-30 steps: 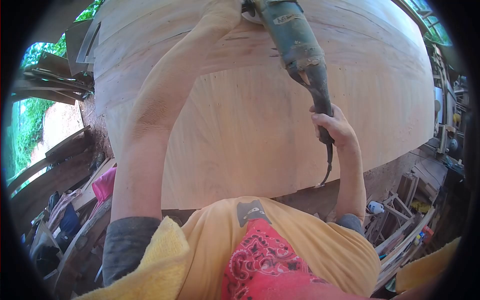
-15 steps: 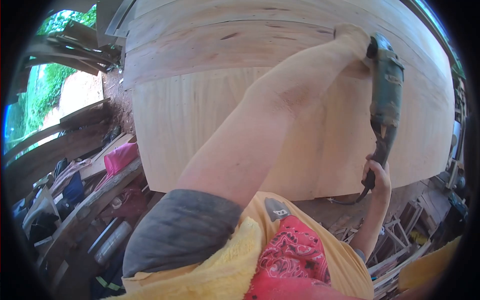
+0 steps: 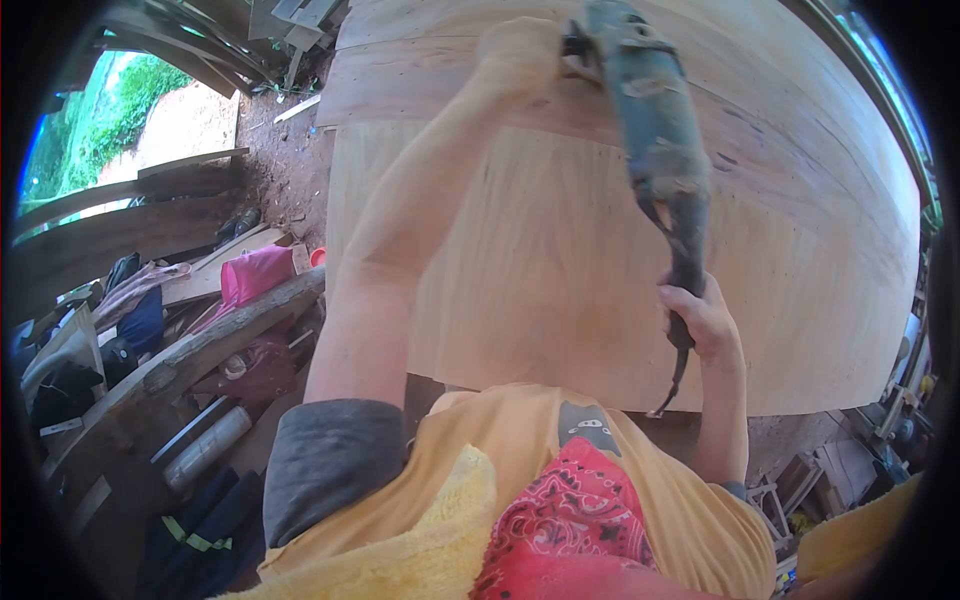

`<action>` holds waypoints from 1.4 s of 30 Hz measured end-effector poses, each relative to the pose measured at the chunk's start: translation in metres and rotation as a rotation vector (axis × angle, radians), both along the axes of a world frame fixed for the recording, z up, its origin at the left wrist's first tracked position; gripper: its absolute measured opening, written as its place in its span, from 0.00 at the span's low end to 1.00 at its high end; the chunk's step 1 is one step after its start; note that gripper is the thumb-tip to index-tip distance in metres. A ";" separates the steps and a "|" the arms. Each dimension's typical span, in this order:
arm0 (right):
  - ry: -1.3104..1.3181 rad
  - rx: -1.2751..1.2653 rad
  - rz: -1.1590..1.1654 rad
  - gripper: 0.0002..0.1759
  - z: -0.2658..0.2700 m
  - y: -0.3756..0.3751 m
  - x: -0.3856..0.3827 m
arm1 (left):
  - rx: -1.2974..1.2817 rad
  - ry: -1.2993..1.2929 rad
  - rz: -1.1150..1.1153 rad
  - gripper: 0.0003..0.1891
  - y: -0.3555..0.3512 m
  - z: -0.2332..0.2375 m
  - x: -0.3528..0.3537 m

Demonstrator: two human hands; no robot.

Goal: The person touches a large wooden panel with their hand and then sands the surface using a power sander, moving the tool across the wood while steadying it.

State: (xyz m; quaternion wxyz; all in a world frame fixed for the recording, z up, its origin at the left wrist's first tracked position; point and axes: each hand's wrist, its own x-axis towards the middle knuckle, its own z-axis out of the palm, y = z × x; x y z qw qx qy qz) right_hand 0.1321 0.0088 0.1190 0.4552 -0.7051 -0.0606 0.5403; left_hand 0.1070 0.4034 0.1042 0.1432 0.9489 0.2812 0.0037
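A long teal angle grinder (image 3: 655, 120) with a dark rear handle and a cord hangs over a pale curved plywood surface (image 3: 520, 270). Its front end reaches the top edge of the view, so I cannot see its disc. My right hand (image 3: 708, 318) is wrapped round the rear handle, thumb on top. Far forward, my left hand (image 3: 525, 55) is closed at the dark side handle (image 3: 577, 50) by the tool's head; motion blurs its fingers. The black cord (image 3: 675, 388) drops below my right hand.
To the left, a wooden beam (image 3: 190, 360) runs past a pink bag (image 3: 255, 275) and piled cloth. A clear plastic roll (image 3: 207, 450) lies lower down. Wood scraps and frames (image 3: 800, 485) crowd the lower right. Bare earth (image 3: 285, 165) borders the plywood.
The grinder and both hands have shifted left across the plywood, and the tool now tilts with its head to the left. The view has turned slightly.
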 end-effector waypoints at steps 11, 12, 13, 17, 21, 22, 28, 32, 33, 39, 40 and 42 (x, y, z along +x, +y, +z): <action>-0.020 0.049 0.440 0.19 0.002 0.217 -0.076 | 0.137 0.296 0.444 0.17 0.189 -0.008 -0.205; -0.020 0.050 0.453 0.19 0.003 0.219 -0.079 | 0.126 0.319 0.454 0.17 0.189 -0.009 -0.211; -0.011 0.048 0.456 0.19 0.001 0.217 -0.077 | 0.123 0.335 0.467 0.17 0.191 -0.008 -0.214; -0.016 0.009 0.393 0.19 0.003 0.183 -0.066 | 0.112 0.309 0.433 0.19 0.165 -0.010 -0.181; -0.005 -0.062 0.207 0.21 0.011 0.097 -0.040 | 0.079 0.145 0.165 0.14 0.090 -0.010 -0.101; 0.007 -0.083 0.160 0.21 0.014 0.073 -0.033 | 0.076 0.078 0.075 0.12 0.070 -0.010 -0.076; -0.082 -0.008 -0.186 0.24 0.014 -0.067 -0.012 | -0.031 -0.026 -0.186 0.14 -0.063 -0.011 0.072; -0.118 0.102 -0.329 0.24 0.017 -0.126 -0.014 | -0.021 0.082 -0.330 0.15 -0.141 0.038 0.109; -0.108 0.145 -0.359 0.24 0.009 -0.135 -0.018 | 0.028 0.076 -0.371 0.15 -0.152 0.042 0.112; 0.213 0.429 -0.361 0.17 -0.025 -0.158 -0.057 | 0.371 0.072 -0.533 0.12 -0.203 0.080 0.116; 0.247 0.449 -0.352 0.17 -0.027 -0.159 -0.060 | 0.463 0.099 -0.528 0.10 -0.210 0.089 0.116; 0.316 0.487 -0.323 0.17 -0.030 -0.163 -0.062 | 0.577 0.141 -0.536 0.08 -0.215 0.113 0.108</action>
